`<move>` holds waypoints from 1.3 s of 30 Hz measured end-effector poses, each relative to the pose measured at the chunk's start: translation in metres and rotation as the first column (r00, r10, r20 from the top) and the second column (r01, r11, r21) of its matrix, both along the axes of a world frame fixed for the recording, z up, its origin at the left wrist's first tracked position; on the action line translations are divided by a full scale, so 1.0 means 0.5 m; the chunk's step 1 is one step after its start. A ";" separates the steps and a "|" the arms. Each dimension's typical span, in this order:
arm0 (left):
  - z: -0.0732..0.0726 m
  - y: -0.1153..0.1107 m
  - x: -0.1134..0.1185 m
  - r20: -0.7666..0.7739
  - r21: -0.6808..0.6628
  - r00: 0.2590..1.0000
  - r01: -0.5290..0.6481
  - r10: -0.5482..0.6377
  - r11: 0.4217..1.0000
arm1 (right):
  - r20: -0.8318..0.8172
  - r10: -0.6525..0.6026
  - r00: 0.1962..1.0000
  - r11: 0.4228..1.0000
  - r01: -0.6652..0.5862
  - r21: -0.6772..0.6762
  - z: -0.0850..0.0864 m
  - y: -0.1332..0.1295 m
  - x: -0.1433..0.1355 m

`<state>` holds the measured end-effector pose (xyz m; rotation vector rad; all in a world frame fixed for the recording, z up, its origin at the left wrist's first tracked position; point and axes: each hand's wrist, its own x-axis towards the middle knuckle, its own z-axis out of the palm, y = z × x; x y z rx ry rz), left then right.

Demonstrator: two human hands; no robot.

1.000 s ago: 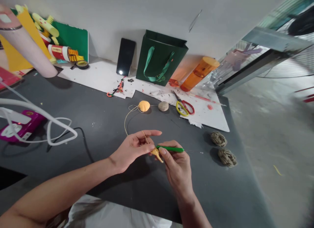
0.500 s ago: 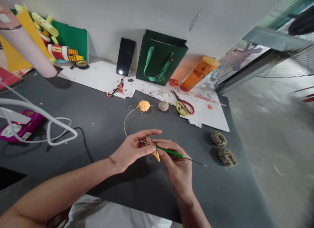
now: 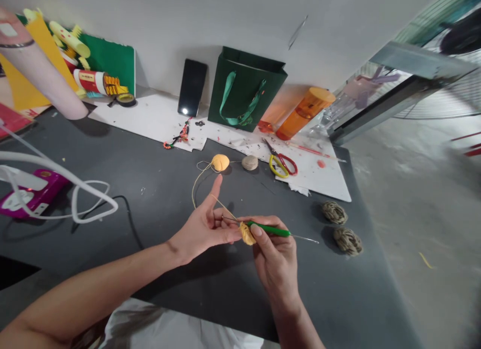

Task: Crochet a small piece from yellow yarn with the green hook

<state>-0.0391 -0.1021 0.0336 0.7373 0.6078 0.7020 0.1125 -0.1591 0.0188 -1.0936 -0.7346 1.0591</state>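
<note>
My left hand [image 3: 205, 226] has its index finger raised with yellow yarn [image 3: 224, 207] running over it, and its other fingers curled. Its thumb tip meets the left edge of a small yellow crochet piece [image 3: 247, 233]. In my right hand [image 3: 276, 251] is a crochet hook with a green handle [image 3: 271, 229]; the right thumb also presses on the piece. The hook's thin metal tip points left, toward the curled left fingers. A strand leads from the left hand up to a yellow yarn ball [image 3: 220, 162] on the dark table. Fingertips behind the piece are hidden.
Beyond the hands are a beige yarn ball [image 3: 250, 162], scissors [image 3: 282, 164], a phone [image 3: 192, 88], a green paper bag [image 3: 246, 88] and an orange bottle [image 3: 305, 113]. Two olive yarn bundles [image 3: 347, 240] lie right. A purple power strip [image 3: 41, 191] with cables sits left.
My left index finger has lifted and points up, drawing the yarn with it. My right hand has shifted slightly right with the hook, and more of the crochet piece shows.
</note>
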 end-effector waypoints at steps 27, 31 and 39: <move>-0.011 -0.009 0.010 0.066 -0.087 0.988 -0.135 0.140 0.987 | 0.643 -0.265 0.719 0.933 0.024 0.358 -0.014 -0.021 -0.011; -0.010 -0.011 0.010 0.100 -0.158 0.990 -0.079 0.095 0.984 | 0.447 -0.229 0.865 0.941 0.079 0.329 -0.016 -0.015 -0.019; -0.004 -0.004 0.006 0.111 -0.192 0.993 -0.018 0.040 0.981 | -0.013 0.000 1.000 0.989 0.002 0.148 0.010 0.007 -0.022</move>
